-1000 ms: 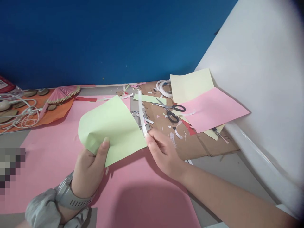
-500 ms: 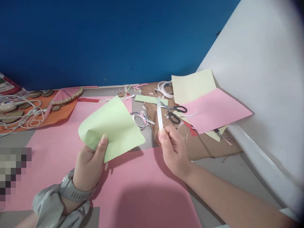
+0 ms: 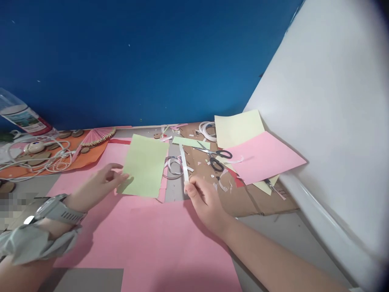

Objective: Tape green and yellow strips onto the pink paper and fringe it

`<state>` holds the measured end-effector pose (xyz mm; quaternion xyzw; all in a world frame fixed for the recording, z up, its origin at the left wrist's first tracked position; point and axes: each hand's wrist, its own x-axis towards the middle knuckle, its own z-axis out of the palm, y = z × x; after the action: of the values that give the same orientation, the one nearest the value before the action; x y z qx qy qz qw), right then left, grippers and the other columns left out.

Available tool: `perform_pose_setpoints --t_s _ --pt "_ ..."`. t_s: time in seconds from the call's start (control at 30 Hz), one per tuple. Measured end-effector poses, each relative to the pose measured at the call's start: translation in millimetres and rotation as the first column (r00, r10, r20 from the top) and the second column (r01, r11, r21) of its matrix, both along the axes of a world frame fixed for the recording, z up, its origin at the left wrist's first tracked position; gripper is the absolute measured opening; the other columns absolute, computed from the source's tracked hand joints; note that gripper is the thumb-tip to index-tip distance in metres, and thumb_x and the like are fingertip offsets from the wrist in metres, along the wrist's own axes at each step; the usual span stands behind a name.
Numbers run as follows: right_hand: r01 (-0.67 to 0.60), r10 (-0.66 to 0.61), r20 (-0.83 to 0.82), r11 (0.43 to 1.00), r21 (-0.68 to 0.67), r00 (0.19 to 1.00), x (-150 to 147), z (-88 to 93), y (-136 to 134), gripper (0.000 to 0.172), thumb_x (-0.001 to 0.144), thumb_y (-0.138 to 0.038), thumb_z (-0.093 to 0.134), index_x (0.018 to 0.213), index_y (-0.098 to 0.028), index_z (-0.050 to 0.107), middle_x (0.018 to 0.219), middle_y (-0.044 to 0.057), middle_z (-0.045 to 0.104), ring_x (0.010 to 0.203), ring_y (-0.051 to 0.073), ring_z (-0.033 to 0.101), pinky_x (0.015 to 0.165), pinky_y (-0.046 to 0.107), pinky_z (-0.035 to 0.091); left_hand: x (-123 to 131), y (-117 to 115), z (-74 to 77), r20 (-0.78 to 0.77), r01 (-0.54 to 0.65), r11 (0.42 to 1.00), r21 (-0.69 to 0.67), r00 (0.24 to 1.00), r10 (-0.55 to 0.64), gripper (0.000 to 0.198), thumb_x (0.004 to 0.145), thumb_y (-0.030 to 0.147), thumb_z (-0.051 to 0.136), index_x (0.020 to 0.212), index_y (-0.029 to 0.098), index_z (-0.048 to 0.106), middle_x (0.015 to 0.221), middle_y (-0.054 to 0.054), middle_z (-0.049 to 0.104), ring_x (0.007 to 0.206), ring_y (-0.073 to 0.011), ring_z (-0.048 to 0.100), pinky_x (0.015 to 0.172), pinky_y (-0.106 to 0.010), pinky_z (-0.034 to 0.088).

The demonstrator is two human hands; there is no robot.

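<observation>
A left hand (image 3: 103, 182), fingers loosely curled and gripping nothing, hovers at the left edge of a light-green sheet (image 3: 144, 168) lying on pink paper (image 3: 170, 235); contact is unclear. The right hand (image 3: 206, 202) pinches a white strip (image 3: 184, 164) by its near end. Positioning sheet and strip appears in hand; the next move calls for a light touch. Bare pink paper leaves room nearer; a tape roll (image 3: 173, 177) and scissors (image 3: 212, 153) crowd the right.

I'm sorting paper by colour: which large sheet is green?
The light green sheet beside the left hand, left of the white strip in the right hand; others are pink, pale yellow or orange.
</observation>
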<state>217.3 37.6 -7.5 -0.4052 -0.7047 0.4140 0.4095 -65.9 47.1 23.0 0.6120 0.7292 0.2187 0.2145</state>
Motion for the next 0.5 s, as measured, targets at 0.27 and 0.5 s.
perform_pose_setpoints --t_s 0.27,0.5 --pt "0.013 -0.013 0.047 1.000 -0.018 0.999 -2.4 0.9 -1.7 0.029 0.096 -0.030 0.035 0.068 -0.021 0.033 0.062 -0.006 0.033 0.058 0.010 0.032 0.053 0.023 0.027 51.3 -13.8 -22.5 -0.467 0.473 0.877 0.080 0.796 -0.386 0.048 0.093 0.038 0.032 0.134 0.014 0.040 0.144 -0.011 0.038 0.136 -0.0275 0.027 0.109 -0.045 0.030" --pt "-0.041 0.033 0.162 0.998 0.048 0.986 0.1 3.9 2.8 0.030 0.096 -0.026 0.032 0.067 -0.022 0.027 0.062 -0.005 0.030 0.056 0.010 0.031 0.052 0.023 0.028 56.3 2.3 -40.4 -0.467 0.379 0.923 0.058 0.828 -0.311 0.054 0.088 0.045 0.039 0.135 0.017 0.042 0.148 -0.013 0.033 0.136 -0.0379 0.021 0.105 -0.060 0.024"
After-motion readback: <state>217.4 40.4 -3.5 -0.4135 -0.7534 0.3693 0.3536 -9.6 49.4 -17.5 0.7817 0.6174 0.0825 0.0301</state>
